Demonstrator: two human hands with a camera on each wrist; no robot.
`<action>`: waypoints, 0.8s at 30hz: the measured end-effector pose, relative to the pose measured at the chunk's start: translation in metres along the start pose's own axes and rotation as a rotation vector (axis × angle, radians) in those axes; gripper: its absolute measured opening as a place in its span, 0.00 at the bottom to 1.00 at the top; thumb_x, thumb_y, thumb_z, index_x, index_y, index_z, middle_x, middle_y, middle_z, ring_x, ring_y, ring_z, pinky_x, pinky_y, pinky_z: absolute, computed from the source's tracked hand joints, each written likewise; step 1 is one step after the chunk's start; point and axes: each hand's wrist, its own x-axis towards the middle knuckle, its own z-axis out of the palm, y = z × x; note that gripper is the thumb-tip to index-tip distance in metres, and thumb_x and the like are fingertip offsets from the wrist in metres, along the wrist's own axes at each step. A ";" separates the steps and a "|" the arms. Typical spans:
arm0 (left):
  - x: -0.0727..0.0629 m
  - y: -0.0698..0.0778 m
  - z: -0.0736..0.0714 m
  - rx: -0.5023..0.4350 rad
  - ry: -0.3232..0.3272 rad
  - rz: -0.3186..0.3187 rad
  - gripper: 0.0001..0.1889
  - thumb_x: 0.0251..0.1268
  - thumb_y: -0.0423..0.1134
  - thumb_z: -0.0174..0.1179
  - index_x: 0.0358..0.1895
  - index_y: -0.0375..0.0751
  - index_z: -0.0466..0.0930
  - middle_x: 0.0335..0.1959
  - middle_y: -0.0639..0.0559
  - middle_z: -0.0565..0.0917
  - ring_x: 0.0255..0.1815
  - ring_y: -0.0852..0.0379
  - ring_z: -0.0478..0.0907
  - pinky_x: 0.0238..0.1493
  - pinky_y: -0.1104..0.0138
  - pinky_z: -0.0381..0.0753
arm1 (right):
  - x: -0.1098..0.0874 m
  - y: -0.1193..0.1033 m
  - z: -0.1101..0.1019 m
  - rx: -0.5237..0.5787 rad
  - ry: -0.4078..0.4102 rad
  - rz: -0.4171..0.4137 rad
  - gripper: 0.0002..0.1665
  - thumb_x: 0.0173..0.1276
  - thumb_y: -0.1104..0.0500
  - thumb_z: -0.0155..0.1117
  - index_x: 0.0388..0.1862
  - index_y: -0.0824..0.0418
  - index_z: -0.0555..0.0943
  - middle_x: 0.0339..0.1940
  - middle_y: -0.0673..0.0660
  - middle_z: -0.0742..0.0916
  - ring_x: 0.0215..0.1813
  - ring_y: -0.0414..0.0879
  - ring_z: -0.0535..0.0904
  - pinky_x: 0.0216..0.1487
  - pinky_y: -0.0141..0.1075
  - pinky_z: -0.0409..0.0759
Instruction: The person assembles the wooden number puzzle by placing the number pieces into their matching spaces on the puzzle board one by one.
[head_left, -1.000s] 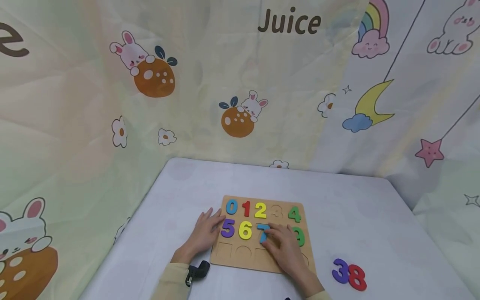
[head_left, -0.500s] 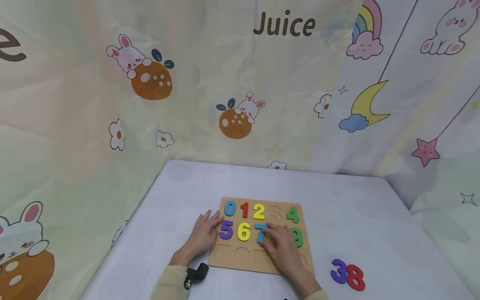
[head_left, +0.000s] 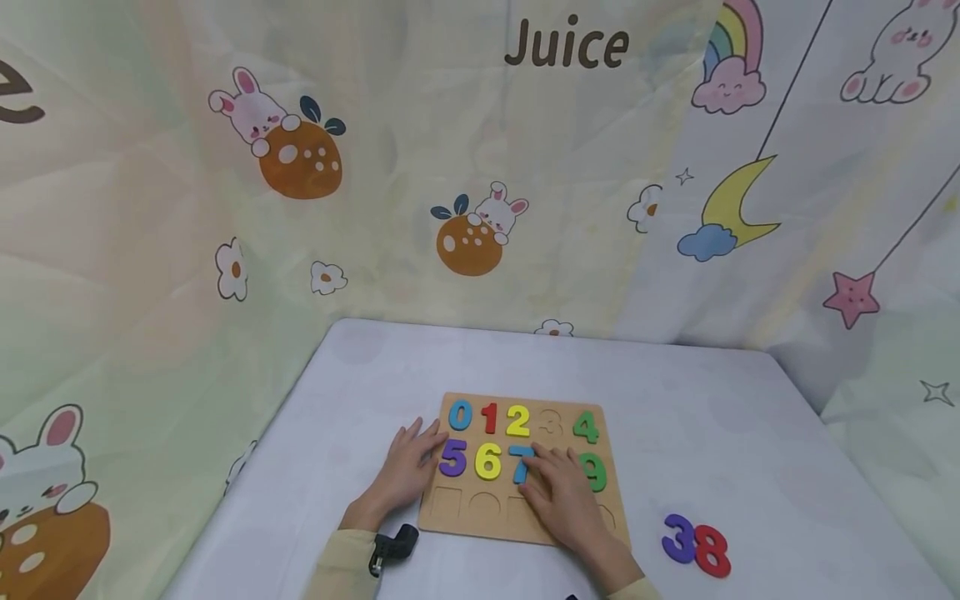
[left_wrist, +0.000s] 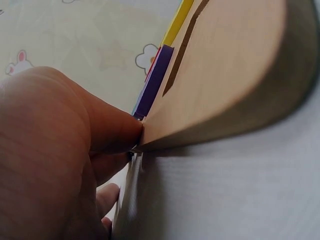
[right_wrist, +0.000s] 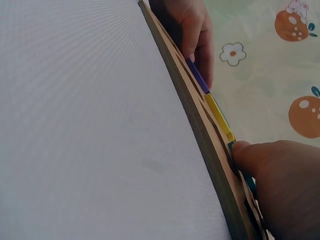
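Observation:
A wooden number puzzle board (head_left: 487, 523) lies on the table, with coloured digits in its upper two rows. My right hand (head_left: 566, 504) pinches the blue number 7 (head_left: 519, 467) between thumb and fingers in the second row; the hand covers the place left of the green 9 (head_left: 595, 472). In the right wrist view the thumb (right_wrist: 245, 152) presses at the blue-green edge of that digit. My left hand (head_left: 403, 471) rests at the board's left edge, fingers extended, beside the purple 5 (head_left: 453, 458). The left wrist view shows its thumb (left_wrist: 117, 130) against the board's corner.
A purple 3 (head_left: 678, 538) and a red 8 (head_left: 712, 551) lie touching on the white table (head_left: 750, 433), right of the board. The 3-shaped recess (head_left: 550, 423) holds no digit. A black wrist device (head_left: 395, 547) is on the left sleeve. A printed cloth (head_left: 405, 125) hangs behind.
The head view has shifted slightly. Both hands keep their places on the board, and the blue number 7 stays between the right thumb and fingers.

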 end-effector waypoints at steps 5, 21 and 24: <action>0.001 0.001 -0.001 -0.001 -0.001 0.002 0.21 0.69 0.34 0.55 0.64 0.42 0.76 0.73 0.44 0.67 0.78 0.40 0.48 0.78 0.46 0.39 | 0.001 -0.001 -0.002 0.059 0.025 0.017 0.21 0.61 0.52 0.72 0.53 0.52 0.83 0.66 0.55 0.79 0.69 0.56 0.71 0.77 0.54 0.54; 0.000 -0.002 -0.001 -0.001 -0.006 0.005 0.20 0.70 0.35 0.55 0.64 0.43 0.76 0.73 0.46 0.67 0.78 0.40 0.49 0.78 0.46 0.40 | 0.001 0.012 -0.023 0.242 0.211 0.085 0.24 0.59 0.63 0.73 0.55 0.57 0.81 0.56 0.51 0.84 0.61 0.50 0.77 0.62 0.49 0.78; 0.000 -0.002 -0.001 0.004 -0.008 0.007 0.20 0.70 0.36 0.55 0.64 0.43 0.76 0.73 0.46 0.67 0.78 0.41 0.49 0.78 0.46 0.40 | 0.000 0.018 -0.033 0.214 0.210 0.108 0.24 0.59 0.62 0.73 0.55 0.56 0.81 0.56 0.52 0.84 0.62 0.52 0.78 0.62 0.50 0.78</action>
